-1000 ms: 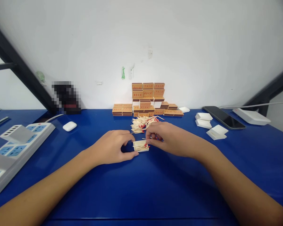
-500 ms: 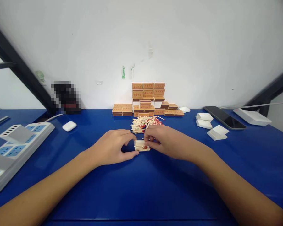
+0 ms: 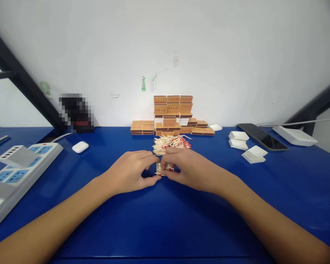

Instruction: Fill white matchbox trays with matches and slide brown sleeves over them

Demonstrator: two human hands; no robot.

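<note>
A small white matchbox tray [image 3: 157, 169] with matches in it lies on the blue table between my hands. My left hand [image 3: 136, 170] holds the tray's left end, fingers at the far corner and thumb at the near one. Over the tray, my right hand [image 3: 185, 167] reaches in from the right, its thumb and fingers closed on matches at the tray's left part. Its fingers hide much of the contents. Just behind is a loose heap of red-tipped matches [image 3: 167, 143], partly covered by my right hand.
Stacked orange matchboxes [image 3: 172, 109] stand against the wall. To the right are several white trays [image 3: 253, 154], a phone [image 3: 262, 136] and a white box-shaped device [image 3: 294, 135]. A power strip [image 3: 19, 174] and a white earphone case [image 3: 80, 147] lie on the left.
My right hand has moved left across the tray, from its right part toward its left end. My left hand has stayed in place at the tray.
</note>
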